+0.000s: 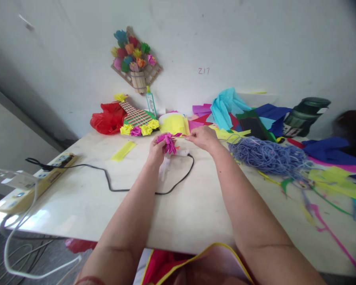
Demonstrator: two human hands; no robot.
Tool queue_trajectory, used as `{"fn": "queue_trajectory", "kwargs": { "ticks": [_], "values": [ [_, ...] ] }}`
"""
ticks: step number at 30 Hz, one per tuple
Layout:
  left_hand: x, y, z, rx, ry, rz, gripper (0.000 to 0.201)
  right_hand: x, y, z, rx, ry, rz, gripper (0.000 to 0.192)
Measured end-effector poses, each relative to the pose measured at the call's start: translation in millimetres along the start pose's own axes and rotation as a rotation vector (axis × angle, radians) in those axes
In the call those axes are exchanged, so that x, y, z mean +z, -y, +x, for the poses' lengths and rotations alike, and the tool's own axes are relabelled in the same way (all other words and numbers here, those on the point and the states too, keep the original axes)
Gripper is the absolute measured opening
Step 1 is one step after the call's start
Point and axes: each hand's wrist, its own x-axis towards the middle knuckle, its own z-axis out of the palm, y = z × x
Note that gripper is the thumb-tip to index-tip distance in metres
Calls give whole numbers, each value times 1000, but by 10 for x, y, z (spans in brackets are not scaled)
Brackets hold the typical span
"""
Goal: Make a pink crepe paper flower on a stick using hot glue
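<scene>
Reaching forward over the table point(195, 213), we clasp a ruffled magenta paper flower point(169, 143) in our left grip point(158, 151); our right grip point(204, 137), knuckles up, pinches a thin strand point(182, 136) beside it. Tangled bluish yarn point(267, 156) heaps rightward.

On the table point(195, 213), a power strip point(47, 178) lies left of the paper flower point(169, 143), string point(267, 155) right.

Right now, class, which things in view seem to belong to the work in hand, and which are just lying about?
Seemingly in use:
- pink paper flower, held in the left hand
- thin strip, apparently pinched by the right hand

Apparently lying about:
- dark green container
- white plug adapter
- red crumpled sheet
</scene>
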Motion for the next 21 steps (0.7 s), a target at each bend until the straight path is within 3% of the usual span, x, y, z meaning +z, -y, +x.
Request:
{"fn": "queue_trajectory", "kwargs": {
  "ticks": [21],
  "values": [
    [-10, 26, -7, 10, 39, 39, 30, -99, 39, -36, -43, 13, -87, 28]
  ]
}}
